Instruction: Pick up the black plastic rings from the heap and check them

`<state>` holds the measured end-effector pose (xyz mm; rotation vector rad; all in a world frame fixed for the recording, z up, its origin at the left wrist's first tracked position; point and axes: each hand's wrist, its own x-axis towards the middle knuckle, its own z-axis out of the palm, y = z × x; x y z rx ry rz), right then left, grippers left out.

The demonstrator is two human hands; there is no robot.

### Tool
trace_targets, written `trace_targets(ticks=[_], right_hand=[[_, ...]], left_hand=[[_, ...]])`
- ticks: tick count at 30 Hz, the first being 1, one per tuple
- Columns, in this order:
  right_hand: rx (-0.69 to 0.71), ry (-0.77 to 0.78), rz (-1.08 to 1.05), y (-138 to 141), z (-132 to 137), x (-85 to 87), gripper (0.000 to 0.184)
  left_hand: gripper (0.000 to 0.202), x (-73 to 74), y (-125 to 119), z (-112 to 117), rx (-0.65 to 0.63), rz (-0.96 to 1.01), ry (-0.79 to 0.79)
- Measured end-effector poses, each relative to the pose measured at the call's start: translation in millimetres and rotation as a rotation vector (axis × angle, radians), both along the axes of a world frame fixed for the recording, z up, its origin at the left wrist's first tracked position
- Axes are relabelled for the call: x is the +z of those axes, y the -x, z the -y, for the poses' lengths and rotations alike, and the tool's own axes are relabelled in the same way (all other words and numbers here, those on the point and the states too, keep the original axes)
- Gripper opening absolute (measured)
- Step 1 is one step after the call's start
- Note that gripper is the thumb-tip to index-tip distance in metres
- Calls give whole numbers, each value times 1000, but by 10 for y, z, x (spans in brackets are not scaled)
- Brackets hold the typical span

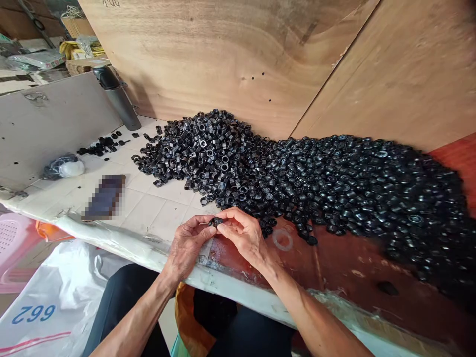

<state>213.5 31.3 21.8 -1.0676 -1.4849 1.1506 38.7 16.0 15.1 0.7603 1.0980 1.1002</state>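
Between my fingertips, just above the table's front edge, is a small black plastic part [215, 222]. My left hand [189, 243] pinches it from the left with thumb and forefinger. From the other side my right hand [243, 235] grips it too, thumb in front and fingers curled over. The fingers cover much of the part, so I cannot tell if it is one piece or two joined. Beyond my hands rises a heap of black plastic rings [201, 148]. It runs rightward into a larger pile of rounded black caps [353, 183].
A dark bottle [119, 101] stands at the back left. Nearer are scattered small black pieces [102, 145], a bagged white ball-like thing [70, 167] and a blurred flat rectangle [104, 197]. Plywood boards [223, 54] wall the back. A white sack [55, 292] lies below left.
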Motion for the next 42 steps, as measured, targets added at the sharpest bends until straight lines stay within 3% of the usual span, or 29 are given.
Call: trace_targets(ticks=[6, 13, 18, 28, 33, 37, 40, 42], right_hand=[[1, -288, 192, -26, 14, 19, 21], [-60, -209, 176, -19, 11, -22, 30], [-48, -220, 207, -4, 23, -78, 12], [22, -244, 316, -75, 15, -77, 11], [-74, -322, 470, 1, 16, -180, 42], [-102, -269, 336, 10, 37, -135, 21], [10, -302, 282, -27, 35, -85, 23], [12, -312, 314, -46, 25, -77, 20]], left_hand=[[37, -34, 23, 32, 29, -83, -55], [33, -72, 10, 55, 52, -87, -116], [30, -72, 10, 75, 52, -154, -175], [29, -12, -22, 81, 60, -142, -176], [30, 17, -35, 78, 28, -102, -148], [32, 2, -38, 71, 54, -61, -94], [34, -18, -24, 68, 77, -57, -94], [35, -27, -13, 69, 69, -51, -96]])
